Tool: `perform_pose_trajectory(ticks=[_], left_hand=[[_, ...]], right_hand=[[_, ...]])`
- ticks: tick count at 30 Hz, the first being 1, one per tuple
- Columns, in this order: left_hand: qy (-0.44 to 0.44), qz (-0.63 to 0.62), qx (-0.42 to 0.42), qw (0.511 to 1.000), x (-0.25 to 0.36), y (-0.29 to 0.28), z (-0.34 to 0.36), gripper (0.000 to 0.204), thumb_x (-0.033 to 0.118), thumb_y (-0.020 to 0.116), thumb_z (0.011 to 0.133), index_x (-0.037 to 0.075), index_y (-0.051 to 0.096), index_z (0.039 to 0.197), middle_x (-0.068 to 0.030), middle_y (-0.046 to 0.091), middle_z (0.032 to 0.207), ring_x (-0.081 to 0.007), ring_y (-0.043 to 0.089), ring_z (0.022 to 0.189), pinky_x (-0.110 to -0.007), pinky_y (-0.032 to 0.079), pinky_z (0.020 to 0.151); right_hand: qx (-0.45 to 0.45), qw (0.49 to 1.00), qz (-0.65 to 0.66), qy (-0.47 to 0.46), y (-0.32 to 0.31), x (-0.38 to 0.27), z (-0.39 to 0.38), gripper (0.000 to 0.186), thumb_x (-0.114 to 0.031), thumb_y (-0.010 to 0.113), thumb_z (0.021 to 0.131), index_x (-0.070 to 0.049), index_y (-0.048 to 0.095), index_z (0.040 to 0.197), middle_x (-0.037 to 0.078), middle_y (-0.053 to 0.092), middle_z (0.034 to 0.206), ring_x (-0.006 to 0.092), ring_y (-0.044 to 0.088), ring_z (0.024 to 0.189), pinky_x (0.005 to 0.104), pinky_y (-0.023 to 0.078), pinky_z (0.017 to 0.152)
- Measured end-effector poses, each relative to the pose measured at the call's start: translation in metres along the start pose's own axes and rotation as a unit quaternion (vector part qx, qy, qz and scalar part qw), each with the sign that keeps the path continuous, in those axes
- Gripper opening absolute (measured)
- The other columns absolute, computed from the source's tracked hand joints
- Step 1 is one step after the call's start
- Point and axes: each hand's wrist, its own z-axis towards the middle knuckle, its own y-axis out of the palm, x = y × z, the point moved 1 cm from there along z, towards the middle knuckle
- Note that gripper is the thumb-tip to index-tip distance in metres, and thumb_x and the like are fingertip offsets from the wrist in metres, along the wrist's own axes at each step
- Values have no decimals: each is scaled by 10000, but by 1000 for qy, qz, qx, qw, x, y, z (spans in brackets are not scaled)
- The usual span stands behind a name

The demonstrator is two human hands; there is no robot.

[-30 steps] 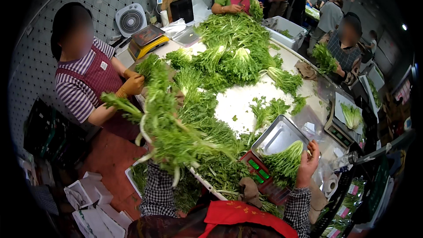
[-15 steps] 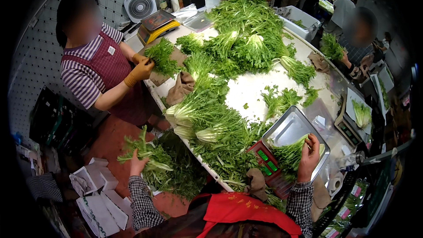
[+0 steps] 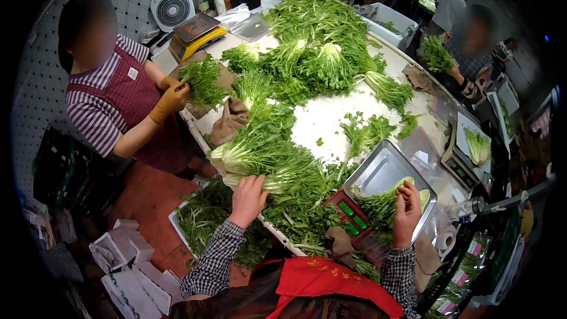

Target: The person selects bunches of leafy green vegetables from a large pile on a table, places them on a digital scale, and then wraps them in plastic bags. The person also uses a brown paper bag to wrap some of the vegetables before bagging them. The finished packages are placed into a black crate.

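Observation:
My left hand [image 3: 248,199] is at the table's near left edge, fingers bent over the pale stem end of a bunch of curly endive [image 3: 282,172]. My right hand [image 3: 406,212] has its fingers closed at the pale base of another endive bunch [image 3: 378,207]. That bunch lies partly in a shiny metal tray [image 3: 378,171], its leaves hanging over the near side. Beneath the tray is a red digital scale [image 3: 348,211] with lit green digits. More endive bunches [image 3: 248,147] lie along the left edge, white bases outward.
A large endive heap [image 3: 325,23] covers the table's far part. Below the left edge stands a crate of loose greens [image 3: 201,218]. On the left, a person in yellow gloves [image 3: 168,103] handles greens. A brown cloth [image 3: 339,242] lies beside the scale; white boxes [image 3: 139,277] stand on the floor.
My left hand has moved up and right from over the crate, letting go of the loose greens, to the bunches at the table edge. My right hand stays at the tray.

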Motion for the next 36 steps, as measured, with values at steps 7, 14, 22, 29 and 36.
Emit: perform_pose_trajectory(ticks=[7,14,22,29,36], left_hand=[[-123,-252,-121,952,-9,10,26,271,172,745,845,-2,624,1014,-116,632,881,-226,605,839,-383,485,735],[-247,-671,-64,696,10,6,18,186,43,701,872,45,609,1034,-2,623,952,-96,583,876,-271,489,746],[-283,-816,-49,501,18,30,14,230,-42,618,900,79,605,1095,-34,652,1031,-173,630,911,-290,528,793],[-318,-874,-70,360,2,61,-1,326,-64,565,902,167,651,1117,-33,665,1103,-237,625,1053,-471,519,933],[-369,-844,-55,385,-6,73,-9,407,-76,512,900,135,601,1236,-71,634,1240,-242,626,1102,-469,497,984]], right_hand=[[8,1000,-9,13,-6,2,-3,137,-41,577,948,42,645,1033,127,617,1197,165,623,993,276,511,835],[-41,999,9,11,13,-10,-8,117,-2,571,927,48,648,1000,124,664,1074,179,655,904,284,525,803],[-93,996,-8,-11,35,-20,-12,109,5,589,898,38,664,971,139,684,1015,193,666,852,289,523,741],[-100,995,-19,-6,37,-19,-14,105,-8,603,888,39,669,955,147,691,1007,223,675,854,312,530,747],[-103,994,-19,-3,38,-20,-13,106,-3,604,881,41,671,949,157,694,1010,252,682,884,331,532,773]])
